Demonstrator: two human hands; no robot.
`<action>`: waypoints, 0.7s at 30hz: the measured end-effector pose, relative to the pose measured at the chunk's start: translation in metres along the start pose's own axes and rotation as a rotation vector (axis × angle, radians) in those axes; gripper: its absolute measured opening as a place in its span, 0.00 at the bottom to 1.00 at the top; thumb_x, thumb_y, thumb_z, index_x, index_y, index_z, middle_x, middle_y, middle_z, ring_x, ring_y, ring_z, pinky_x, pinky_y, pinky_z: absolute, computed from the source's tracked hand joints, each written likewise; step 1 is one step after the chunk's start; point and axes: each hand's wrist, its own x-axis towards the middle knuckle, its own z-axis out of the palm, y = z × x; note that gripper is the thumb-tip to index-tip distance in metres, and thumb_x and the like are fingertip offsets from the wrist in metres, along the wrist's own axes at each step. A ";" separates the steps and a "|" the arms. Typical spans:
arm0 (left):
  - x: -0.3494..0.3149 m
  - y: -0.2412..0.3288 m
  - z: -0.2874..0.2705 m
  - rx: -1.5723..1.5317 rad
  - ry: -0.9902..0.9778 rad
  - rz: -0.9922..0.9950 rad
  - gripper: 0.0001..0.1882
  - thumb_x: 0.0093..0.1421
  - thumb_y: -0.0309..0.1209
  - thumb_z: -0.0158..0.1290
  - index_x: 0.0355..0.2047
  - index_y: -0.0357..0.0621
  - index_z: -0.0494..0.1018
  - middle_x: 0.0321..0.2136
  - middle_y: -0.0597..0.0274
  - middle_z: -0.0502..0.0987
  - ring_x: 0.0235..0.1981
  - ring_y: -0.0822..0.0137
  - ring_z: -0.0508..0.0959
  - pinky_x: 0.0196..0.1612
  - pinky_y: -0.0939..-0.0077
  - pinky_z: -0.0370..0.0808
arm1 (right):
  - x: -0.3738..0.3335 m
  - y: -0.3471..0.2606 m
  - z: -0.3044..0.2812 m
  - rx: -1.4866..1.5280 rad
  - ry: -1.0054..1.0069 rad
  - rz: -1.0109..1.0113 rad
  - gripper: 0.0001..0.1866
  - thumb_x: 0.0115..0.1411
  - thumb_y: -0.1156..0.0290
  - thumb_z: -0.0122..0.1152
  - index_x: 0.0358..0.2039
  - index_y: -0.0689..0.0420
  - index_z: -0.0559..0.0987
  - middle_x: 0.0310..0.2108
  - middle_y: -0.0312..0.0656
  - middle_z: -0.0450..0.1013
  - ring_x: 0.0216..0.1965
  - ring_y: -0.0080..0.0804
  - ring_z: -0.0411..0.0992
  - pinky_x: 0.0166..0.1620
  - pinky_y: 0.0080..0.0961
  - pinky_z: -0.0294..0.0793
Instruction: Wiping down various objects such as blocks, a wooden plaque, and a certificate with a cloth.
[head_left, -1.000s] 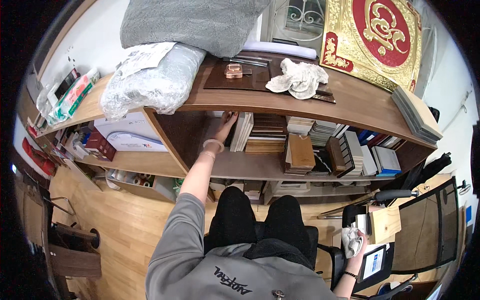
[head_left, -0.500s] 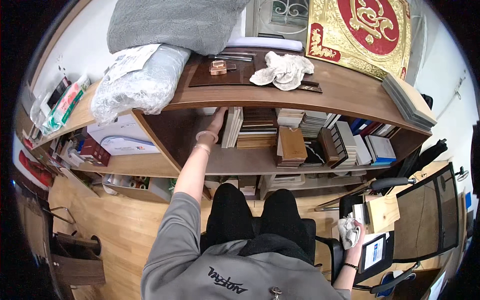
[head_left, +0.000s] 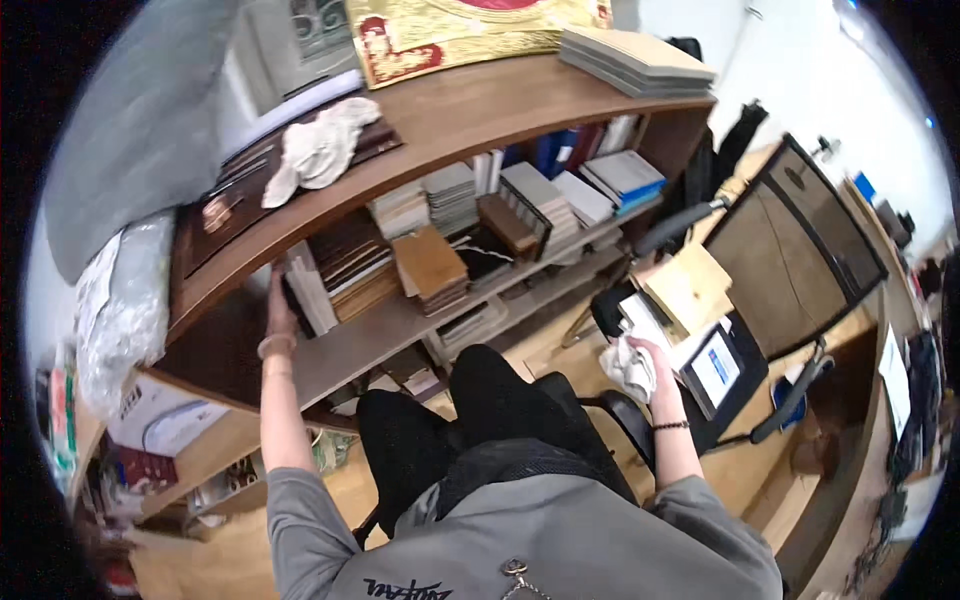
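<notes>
My left hand (head_left: 279, 303) reaches into the brown shelf (head_left: 345, 345) at its left part, fingers stretched out along a group of upright pale boards (head_left: 311, 288). Its fingertips are slightly blurred and partly in shadow. To the right of these boards lie stacked dark and brown panels (head_left: 350, 268). On the right, my right hand (head_left: 657, 368) is closed around a crumpled white cloth (head_left: 626, 367). That hand is beside light wooden blocks (head_left: 690, 285) and a tablet (head_left: 714, 368), both on the seat of a black office chair (head_left: 745, 405).
On the shelf top are a second white rag (head_left: 318, 150), a plastic-wrapped parcel (head_left: 128, 310), a grey cushion (head_left: 140, 140) and stacked grey boards (head_left: 635, 65). A gold and red panel (head_left: 470, 45) leans behind. A mesh chair back (head_left: 795, 220) stands at right.
The view has turned to the right, so the shelf appears tilted and shifted left. My left hand stays by the upright boards; my right hand still holds the cloth beside the blocks.
</notes>
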 end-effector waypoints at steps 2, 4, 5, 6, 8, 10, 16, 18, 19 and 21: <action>-0.003 -0.003 -0.005 -0.101 0.078 0.116 0.38 0.58 0.60 0.37 0.63 0.56 0.47 0.64 0.61 0.44 0.65 0.59 0.42 0.62 0.52 0.40 | 0.003 -0.003 0.003 0.006 -0.023 -0.051 0.11 0.56 0.65 0.53 0.34 0.59 0.73 0.22 0.44 0.73 0.19 0.36 0.73 0.23 0.29 0.75; -0.020 -0.006 0.014 -0.184 0.226 0.183 0.37 0.59 0.56 0.39 0.63 0.53 0.48 0.63 0.60 0.47 0.64 0.59 0.46 0.62 0.54 0.41 | -0.006 -0.016 -0.004 0.016 0.035 -0.131 0.12 0.57 0.64 0.53 0.35 0.59 0.73 0.21 0.44 0.73 0.18 0.37 0.73 0.23 0.30 0.75; -0.035 -0.012 0.024 -0.207 0.338 0.188 0.36 0.59 0.53 0.41 0.63 0.51 0.48 0.63 0.60 0.49 0.63 0.58 0.49 0.62 0.56 0.43 | -0.003 -0.020 -0.018 -0.037 0.096 -0.260 0.11 0.58 0.64 0.52 0.35 0.59 0.73 0.22 0.45 0.74 0.20 0.37 0.73 0.22 0.30 0.74; -0.044 -0.026 0.021 -0.196 0.358 0.271 0.35 0.60 0.50 0.43 0.62 0.49 0.50 0.62 0.59 0.51 0.62 0.59 0.51 0.62 0.56 0.45 | 0.001 -0.020 -0.031 -0.092 0.147 -0.377 0.11 0.58 0.65 0.52 0.35 0.60 0.73 0.23 0.46 0.74 0.21 0.37 0.74 0.22 0.30 0.74; -0.072 -0.045 0.025 -0.223 0.399 0.296 0.31 0.60 0.43 0.45 0.61 0.46 0.52 0.61 0.58 0.54 0.61 0.58 0.55 0.61 0.56 0.49 | 0.001 -0.017 -0.064 -0.081 0.231 -0.410 0.11 0.58 0.64 0.51 0.34 0.59 0.74 0.23 0.45 0.74 0.22 0.37 0.74 0.24 0.30 0.73; -0.114 -0.051 0.036 -0.312 0.413 0.188 0.27 0.61 0.40 0.44 0.59 0.45 0.56 0.60 0.58 0.56 0.61 0.56 0.56 0.60 0.55 0.53 | 0.004 -0.024 -0.096 -0.096 0.359 -0.448 0.12 0.58 0.62 0.49 0.33 0.58 0.74 0.23 0.44 0.74 0.23 0.37 0.73 0.27 0.32 0.73; -0.167 -0.062 -0.017 -0.312 0.462 0.155 0.23 0.61 0.38 0.43 0.56 0.44 0.62 0.58 0.57 0.60 0.59 0.53 0.59 0.59 0.55 0.54 | 0.003 -0.027 -0.209 -0.169 0.659 -0.501 0.16 0.59 0.57 0.45 0.30 0.56 0.75 0.22 0.40 0.73 0.27 0.39 0.73 0.36 0.37 0.71; -0.176 -0.059 -0.034 -0.272 0.520 0.168 0.22 0.61 0.37 0.43 0.55 0.45 0.62 0.57 0.58 0.61 0.58 0.53 0.61 0.59 0.56 0.55 | -0.001 -0.027 -0.224 0.090 0.528 -0.478 0.15 0.59 0.57 0.46 0.30 0.55 0.75 0.23 0.39 0.73 0.27 0.38 0.72 0.35 0.36 0.71; -0.181 -0.057 -0.041 -0.250 0.556 0.173 0.22 0.61 0.37 0.43 0.55 0.45 0.63 0.57 0.58 0.61 0.57 0.54 0.62 0.59 0.56 0.55 | -0.004 -0.024 -0.227 0.339 0.384 -0.446 0.14 0.59 0.58 0.47 0.30 0.55 0.75 0.24 0.39 0.73 0.27 0.36 0.72 0.33 0.35 0.72; -0.184 -0.055 -0.042 -0.229 0.588 0.181 0.22 0.61 0.36 0.43 0.55 0.45 0.63 0.57 0.58 0.62 0.57 0.54 0.63 0.58 0.56 0.55 | -0.007 -0.018 -0.231 0.586 0.236 -0.410 0.14 0.59 0.58 0.48 0.30 0.54 0.75 0.25 0.38 0.73 0.27 0.35 0.72 0.32 0.34 0.72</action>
